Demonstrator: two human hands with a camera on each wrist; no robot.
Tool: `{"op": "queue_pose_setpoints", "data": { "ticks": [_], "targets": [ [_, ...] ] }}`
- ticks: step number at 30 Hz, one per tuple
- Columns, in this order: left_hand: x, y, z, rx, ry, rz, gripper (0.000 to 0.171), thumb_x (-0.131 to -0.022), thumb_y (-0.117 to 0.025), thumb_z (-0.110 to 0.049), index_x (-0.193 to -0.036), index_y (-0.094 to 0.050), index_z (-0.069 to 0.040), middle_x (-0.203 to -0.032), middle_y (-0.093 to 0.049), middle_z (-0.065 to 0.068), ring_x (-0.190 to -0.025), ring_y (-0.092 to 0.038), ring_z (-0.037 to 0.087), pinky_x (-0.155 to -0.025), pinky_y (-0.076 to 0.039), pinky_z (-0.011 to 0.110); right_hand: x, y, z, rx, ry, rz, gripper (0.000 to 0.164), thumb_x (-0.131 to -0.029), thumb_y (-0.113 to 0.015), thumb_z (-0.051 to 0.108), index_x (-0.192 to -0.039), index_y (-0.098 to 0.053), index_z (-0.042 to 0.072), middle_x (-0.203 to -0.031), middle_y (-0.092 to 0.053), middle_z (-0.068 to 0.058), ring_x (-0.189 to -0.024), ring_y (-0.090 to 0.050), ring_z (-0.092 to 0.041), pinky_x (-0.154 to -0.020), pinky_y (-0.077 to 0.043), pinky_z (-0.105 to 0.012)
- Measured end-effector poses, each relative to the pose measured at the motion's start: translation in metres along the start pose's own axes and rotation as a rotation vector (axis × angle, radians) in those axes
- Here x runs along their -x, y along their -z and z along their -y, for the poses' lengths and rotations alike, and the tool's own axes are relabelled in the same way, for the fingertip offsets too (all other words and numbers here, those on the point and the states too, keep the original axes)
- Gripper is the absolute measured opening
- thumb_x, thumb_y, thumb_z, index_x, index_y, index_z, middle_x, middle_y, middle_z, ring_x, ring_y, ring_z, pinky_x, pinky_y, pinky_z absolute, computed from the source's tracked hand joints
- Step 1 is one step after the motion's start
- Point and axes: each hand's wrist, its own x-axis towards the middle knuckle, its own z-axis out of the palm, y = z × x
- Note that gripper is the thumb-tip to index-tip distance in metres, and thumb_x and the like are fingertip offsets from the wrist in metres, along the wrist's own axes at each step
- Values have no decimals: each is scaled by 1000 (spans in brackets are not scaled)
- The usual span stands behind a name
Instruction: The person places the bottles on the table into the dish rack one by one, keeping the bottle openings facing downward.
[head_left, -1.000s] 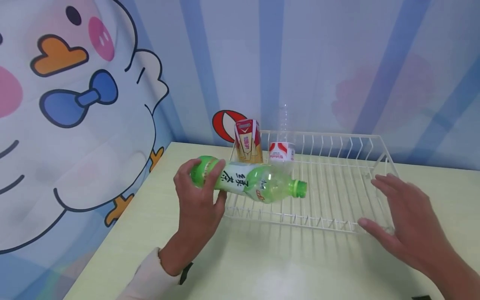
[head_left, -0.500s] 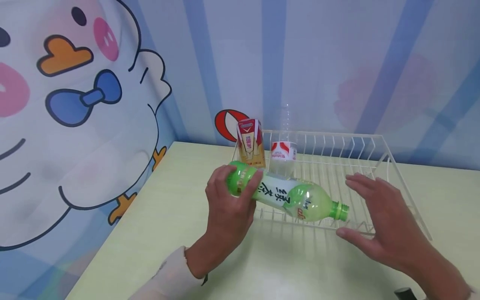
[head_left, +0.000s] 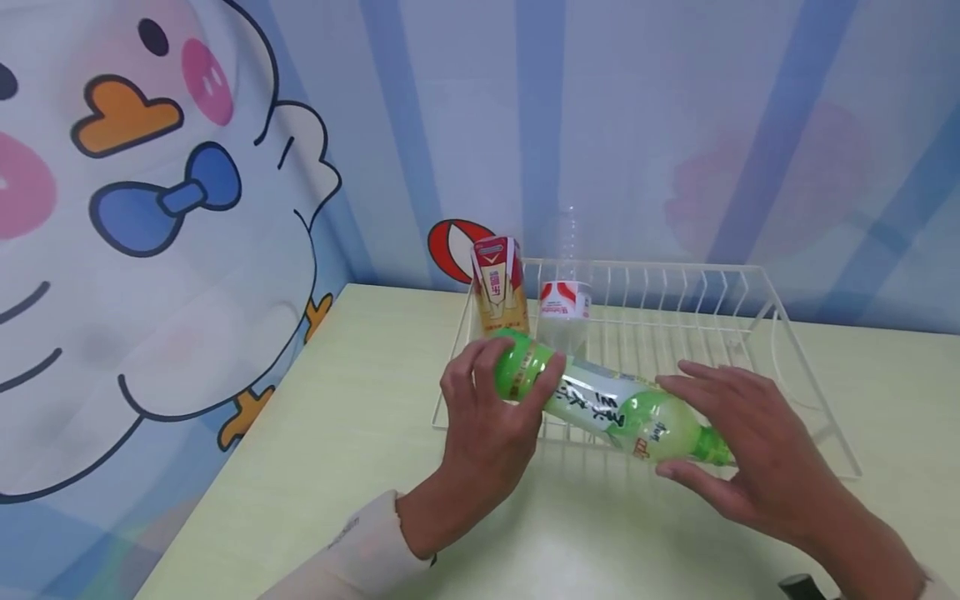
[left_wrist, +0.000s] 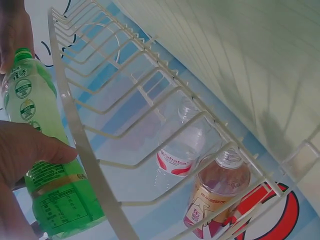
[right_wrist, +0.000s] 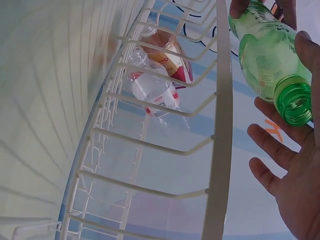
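Two hands work over a pale green table set against walls painted with a cartoon bird and blue stripes; on the table sits a white wire rack, its long front rail facing the person; a green bottle lies slanted across that front rail, base up and to the left, green cap low and to the right, so it is partly over the rack and partly over the table in front of it; the left hand has its grip clenched on the bottle's base end, thumb and fingers curled round the green band there, and the left wrist view shows the thumb pressed on the label of the bottle beside the rack; the right hand is spread around the neck end, fingers nearly straight above and thumb below, its grip relaxed rather than closed, and the right wrist view shows the palm just under the cap of the bottle; at the rack's far left corner stand a clear bottle with a red and white label, upright, and just left of it a brown drink bottle with a red and gold label, touching or nearly touching each other.
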Motion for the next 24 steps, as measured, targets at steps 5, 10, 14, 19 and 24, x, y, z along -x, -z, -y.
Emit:
{"op": "queue_pose_setpoints", "data": {
  "ticks": [5, 10, 14, 19, 24],
  "targets": [
    [-4, 1, 2, 13, -13, -22, 74, -74, -89, -22, -138, -52, -27, -140, -38, 17, -137, -31, 34, -95, -45, 52, 1, 0, -1, -9, -9, -3, 76, -92, -49, 69, -135, -57, 7, -132, -61, -11, -120, -53, -32, -110, -22, -23],
    [-12, 9, 11, 146, 48, -1, 80, -76, -88, -20, -142, -43, -24, -145, -36, 16, -142, -28, 31, -97, -45, 55, 2, 2, -1, -28, -33, -4, 77, -92, -50, 69, -135, -57, 6, -134, -60, -10, -122, -52, -29, -107, -25, -24],
    [-21, 18, 21, 401, 150, 89, 95, -73, -91, -17, -148, -32, -19, -144, -39, 12, -138, -35, 25, -97, -50, 48, 2, 2, -2, -74, -40, -27, 77, -92, -52, 67, -134, -58, 3, -134, -60, -11, -125, -50, -23, -105, -26, -23],
    [-26, 22, 31, 829, 302, 217, 100, -74, -89, -10, -152, -26, -20, -137, -51, 3, -127, -50, 17, -91, -54, 33, -1, 0, -2, -106, 21, -114, 75, -93, -55, 64, -129, -59, -2, -129, -61, -15, -125, -50, -17, -103, -28, -21],
    [-30, 23, 35, 1225, 462, 298, 91, -82, -82, -7, -151, -26, -24, -139, -52, 5, -123, -57, 22, -89, -55, 36, -2, -1, 0, -118, 35, -141, 75, -93, -55, 63, -126, -60, -5, -127, -62, -16, -127, -49, -14, -103, -28, -20]
  ]
}}
